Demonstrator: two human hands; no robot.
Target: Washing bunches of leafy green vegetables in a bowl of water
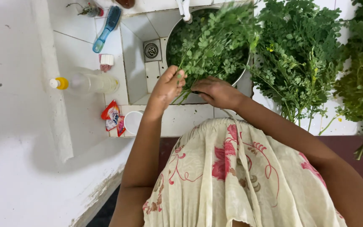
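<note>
Single head view: steep look down from above, close over sink (136, 63) edge and tiled counter (190, 117).

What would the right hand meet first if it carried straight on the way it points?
The right hand points left toward the left hand, so it would probably meet the leafy sprig's stems held there first; depth is unclear.

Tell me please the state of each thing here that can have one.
Left hand: closed on the leafy sprig.
Right hand: on the stems, grip unclear.
Metal pot: in the sink, full of leaves.
Clear bottle: lying down, capped.
White cup: upright, open.
</note>
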